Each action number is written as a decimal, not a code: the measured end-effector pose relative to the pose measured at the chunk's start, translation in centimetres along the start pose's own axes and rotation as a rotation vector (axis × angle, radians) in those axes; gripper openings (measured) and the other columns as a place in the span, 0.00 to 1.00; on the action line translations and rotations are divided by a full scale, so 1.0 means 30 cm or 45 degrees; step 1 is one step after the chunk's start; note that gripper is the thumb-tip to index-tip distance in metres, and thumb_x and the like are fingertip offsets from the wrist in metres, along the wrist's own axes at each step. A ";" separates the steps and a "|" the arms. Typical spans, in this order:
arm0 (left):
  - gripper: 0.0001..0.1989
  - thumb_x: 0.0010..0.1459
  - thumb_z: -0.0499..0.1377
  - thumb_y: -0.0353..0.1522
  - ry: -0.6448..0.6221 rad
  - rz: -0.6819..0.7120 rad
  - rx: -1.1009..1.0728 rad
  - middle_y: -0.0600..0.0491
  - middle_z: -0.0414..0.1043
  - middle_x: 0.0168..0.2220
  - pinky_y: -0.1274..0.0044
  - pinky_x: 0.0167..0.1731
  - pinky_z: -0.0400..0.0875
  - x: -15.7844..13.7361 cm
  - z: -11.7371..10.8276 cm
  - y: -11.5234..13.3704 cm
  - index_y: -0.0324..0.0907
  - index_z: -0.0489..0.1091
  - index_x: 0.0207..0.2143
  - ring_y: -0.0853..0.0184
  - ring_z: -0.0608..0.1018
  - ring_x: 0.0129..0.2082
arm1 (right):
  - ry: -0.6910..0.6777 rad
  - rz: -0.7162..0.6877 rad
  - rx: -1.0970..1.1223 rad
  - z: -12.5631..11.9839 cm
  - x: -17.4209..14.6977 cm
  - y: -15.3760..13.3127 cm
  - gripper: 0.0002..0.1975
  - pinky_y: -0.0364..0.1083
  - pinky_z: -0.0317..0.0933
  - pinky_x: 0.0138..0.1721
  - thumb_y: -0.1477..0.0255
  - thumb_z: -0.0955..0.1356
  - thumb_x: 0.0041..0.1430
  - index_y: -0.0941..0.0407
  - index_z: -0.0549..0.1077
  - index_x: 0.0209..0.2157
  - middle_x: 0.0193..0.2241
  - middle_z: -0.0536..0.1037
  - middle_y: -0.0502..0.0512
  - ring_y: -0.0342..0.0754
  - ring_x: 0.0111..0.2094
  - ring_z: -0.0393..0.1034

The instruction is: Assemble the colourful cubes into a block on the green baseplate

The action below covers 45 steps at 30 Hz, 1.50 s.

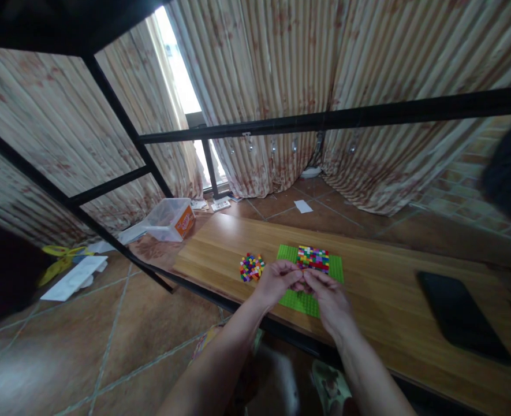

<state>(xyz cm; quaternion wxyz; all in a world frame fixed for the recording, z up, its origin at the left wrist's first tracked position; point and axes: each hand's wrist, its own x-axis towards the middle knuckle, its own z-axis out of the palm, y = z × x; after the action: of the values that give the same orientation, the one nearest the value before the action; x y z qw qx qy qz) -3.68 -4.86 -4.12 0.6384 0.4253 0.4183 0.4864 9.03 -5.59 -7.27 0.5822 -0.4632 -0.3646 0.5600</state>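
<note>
A green baseplate point(301, 303) lies on the wooden bench, with a block of many-coloured toy bricks point(313, 258) built up in rows on its far part. My left hand point(278, 280) and my right hand point(325, 290) meet over the plate, just on the near side of the rows. Thumbs and fingertips of both are pinched together at one spot; whatever is between them is too small and covered to make out. Left of my left hand, a loose heap of small coloured bricks point(251, 267) rests on the bare wood.
The wooden bench top point(380, 283) runs across, with a dark flat slab point(463, 315) on its right. A clear plastic box point(168, 219) with an orange label stands beyond its left end. Black metal bars point(255, 126) cross in front of the curtains. White papers point(302, 206) lie on the tiles.
</note>
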 end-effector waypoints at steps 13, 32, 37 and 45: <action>0.12 0.49 0.65 0.39 0.328 0.192 0.132 0.54 0.75 0.26 0.75 0.32 0.74 0.122 -0.094 -0.073 0.40 0.72 0.30 0.69 0.77 0.28 | 0.296 -0.414 -0.643 -0.091 0.081 -0.023 0.18 0.51 0.66 0.39 0.55 0.70 0.54 0.56 0.81 0.34 0.35 0.82 0.59 0.53 0.35 0.74; 0.10 0.58 0.54 0.30 0.378 0.289 0.646 0.54 0.74 0.26 0.76 0.32 0.69 0.124 -0.050 -0.123 0.44 0.76 0.35 0.66 0.75 0.27 | 0.200 -0.926 -1.426 -0.049 0.140 0.007 0.13 0.56 0.61 0.47 0.62 0.67 0.60 0.52 0.82 0.33 0.44 0.75 0.60 0.56 0.44 0.66; 0.15 0.60 0.53 0.29 0.269 0.286 0.782 0.51 0.80 0.33 0.73 0.39 0.70 0.091 -0.019 -0.086 0.45 0.79 0.40 0.62 0.78 0.33 | 0.226 -0.899 -1.454 -0.039 0.145 0.006 0.11 0.56 0.61 0.49 0.65 0.67 0.59 0.53 0.81 0.33 0.43 0.76 0.61 0.56 0.45 0.67; 0.17 0.59 0.52 0.27 0.221 0.336 0.821 0.50 0.81 0.40 0.72 0.42 0.72 0.080 -0.007 -0.087 0.47 0.79 0.43 0.61 0.80 0.37 | 0.284 -0.858 -1.349 -0.029 0.145 0.005 0.11 0.57 0.60 0.50 0.66 0.67 0.58 0.54 0.80 0.31 0.42 0.77 0.60 0.56 0.45 0.68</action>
<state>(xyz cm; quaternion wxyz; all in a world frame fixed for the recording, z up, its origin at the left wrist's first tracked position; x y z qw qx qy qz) -2.75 -2.92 -6.94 0.3653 0.6124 0.5444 0.4418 10.26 -1.41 -8.08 0.4527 -0.6038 -0.6550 0.0384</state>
